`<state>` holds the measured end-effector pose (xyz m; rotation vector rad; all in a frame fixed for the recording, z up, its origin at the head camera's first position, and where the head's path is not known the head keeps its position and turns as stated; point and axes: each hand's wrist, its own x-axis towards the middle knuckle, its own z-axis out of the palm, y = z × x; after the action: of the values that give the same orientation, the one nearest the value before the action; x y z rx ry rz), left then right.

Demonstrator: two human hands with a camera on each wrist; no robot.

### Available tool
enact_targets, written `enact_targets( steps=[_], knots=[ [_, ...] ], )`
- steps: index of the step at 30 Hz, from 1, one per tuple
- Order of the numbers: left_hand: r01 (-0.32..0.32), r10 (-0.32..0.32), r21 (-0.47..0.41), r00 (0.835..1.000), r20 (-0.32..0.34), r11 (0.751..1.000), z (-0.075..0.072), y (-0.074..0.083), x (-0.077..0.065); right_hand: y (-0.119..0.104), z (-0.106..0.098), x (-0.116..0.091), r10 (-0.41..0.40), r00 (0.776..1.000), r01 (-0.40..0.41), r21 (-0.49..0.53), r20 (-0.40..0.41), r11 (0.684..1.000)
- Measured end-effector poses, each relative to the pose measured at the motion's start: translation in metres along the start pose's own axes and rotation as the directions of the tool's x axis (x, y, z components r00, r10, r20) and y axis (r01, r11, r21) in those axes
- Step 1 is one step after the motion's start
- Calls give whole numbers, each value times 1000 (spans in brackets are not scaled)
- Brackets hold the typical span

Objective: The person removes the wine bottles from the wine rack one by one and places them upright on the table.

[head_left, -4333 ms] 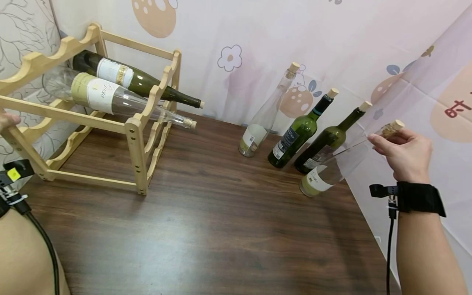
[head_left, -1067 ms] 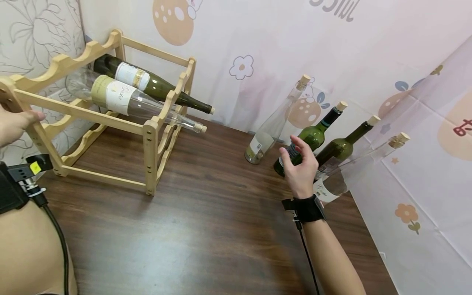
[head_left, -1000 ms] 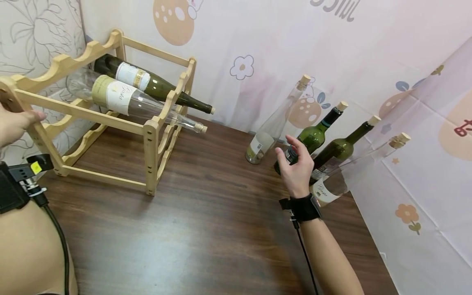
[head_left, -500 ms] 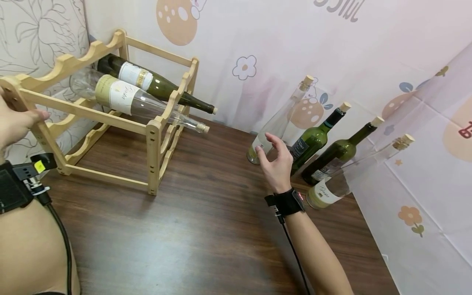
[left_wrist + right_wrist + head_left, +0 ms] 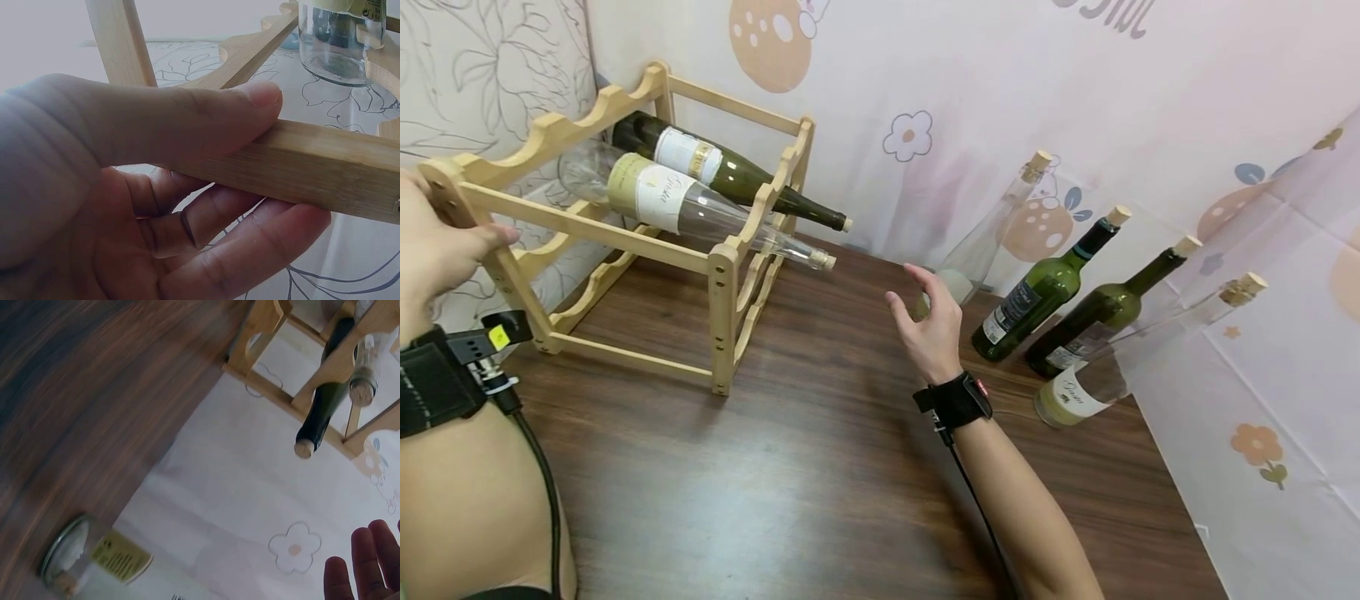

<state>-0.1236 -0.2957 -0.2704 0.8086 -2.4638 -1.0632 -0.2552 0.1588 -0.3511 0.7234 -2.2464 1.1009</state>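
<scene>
My left hand [image 5: 448, 246] grips a front corner post of the wooden wine rack [image 5: 722, 312]; in the left wrist view its thumb lies over the wood [image 5: 319, 165], fingers beneath. My right hand [image 5: 934, 329] holds nothing, thumb and fingers spread in a loose C. It overlaps the lower part of a corked clear bottle [image 5: 981, 246] in the head view. In the right wrist view its fingers show at the lower right, and the bottle's base and label [image 5: 122, 555] at the lower left. Beside that bottle stands a green wine bottle [image 5: 1033, 302] with a dark label.
Farther right stand a darker green bottle [image 5: 1093, 321] and a clear bottle [image 5: 1075, 398] with a cream label, both corked. A clear bottle [image 5: 662, 198] and a dark green one [image 5: 700, 158] lie in the rack's upper tier. A printed cloth [image 5: 850, 100] hangs behind the brown table [image 5: 805, 467].
My right hand has let go of the rightmost clear bottle's neck, then moved left past the green bottles towards the far clear bottle. The left hand keeps its grip; the view has shifted slightly.
</scene>
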Motion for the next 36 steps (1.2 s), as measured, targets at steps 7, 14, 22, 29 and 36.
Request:
enact_targets(
  steps=[7,14,22,29,36],
  knots=[
    [-41,41,19,999,-7,999,-6,2,0,-5,16,4,0,1000,0,-13,20,1000],
    [-60,60,43,998,-2,997,-8,0,4,-11,32,11,-19,999,20,-2,36,1000],
    [-84,84,80,996,-3,993,-10,3,4,-18,48,18,-25,997,25,11,67,1000],
    [-77,78,96,997,-6,992,-14,7,1,-21,60,21,-35,996,34,16,82,999],
    [-62,63,85,998,-1,994,-15,7,0,-25,71,27,-48,994,46,20,93,999]
  ],
)
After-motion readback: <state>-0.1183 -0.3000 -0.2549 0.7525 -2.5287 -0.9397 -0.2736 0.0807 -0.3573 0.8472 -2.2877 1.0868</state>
